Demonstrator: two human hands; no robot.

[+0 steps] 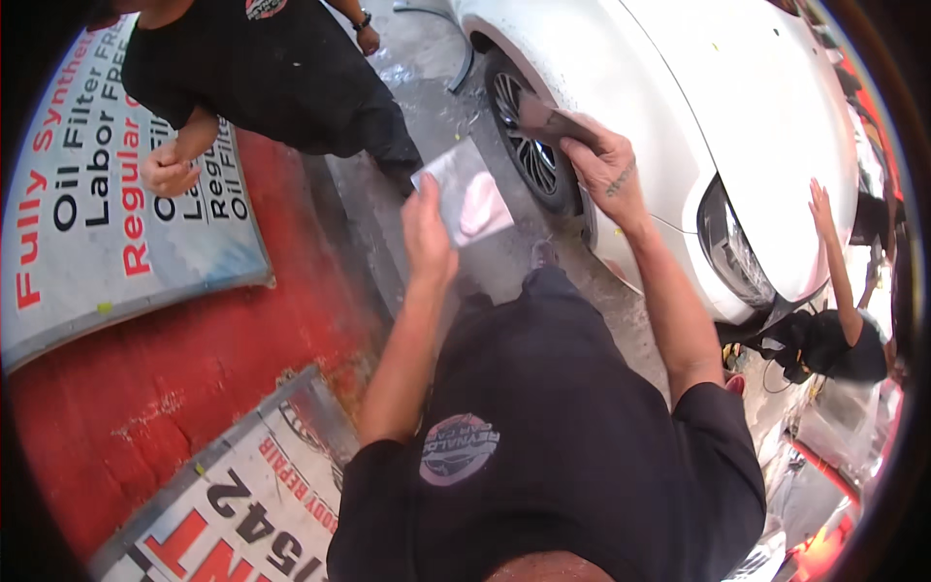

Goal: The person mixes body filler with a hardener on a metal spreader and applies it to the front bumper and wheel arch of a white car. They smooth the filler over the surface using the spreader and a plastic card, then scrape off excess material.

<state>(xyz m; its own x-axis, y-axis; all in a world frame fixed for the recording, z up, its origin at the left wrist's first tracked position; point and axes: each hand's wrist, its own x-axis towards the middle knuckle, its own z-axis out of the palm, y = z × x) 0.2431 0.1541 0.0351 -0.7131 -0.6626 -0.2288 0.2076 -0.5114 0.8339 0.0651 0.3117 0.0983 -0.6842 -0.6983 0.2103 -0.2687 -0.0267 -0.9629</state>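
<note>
My left hand grips the edge of a flat, square silvery plate, thumb on top. A smooth pale-pink blob of paste lies on the plate's right part. Held out over the car's front wheel arch, my right hand pinches a thin, dark brownish-grey flat sheet between thumb and fingers. Its exact kind I cannot tell. The white car stands right beside this hand; whether the sheet touches the fender cannot be made out.
The car's front wheel and headlight are at the right. A co-worker in dark clothes stands at the upper left, another person beyond the car's front. Printed banners line a red wall on my left.
</note>
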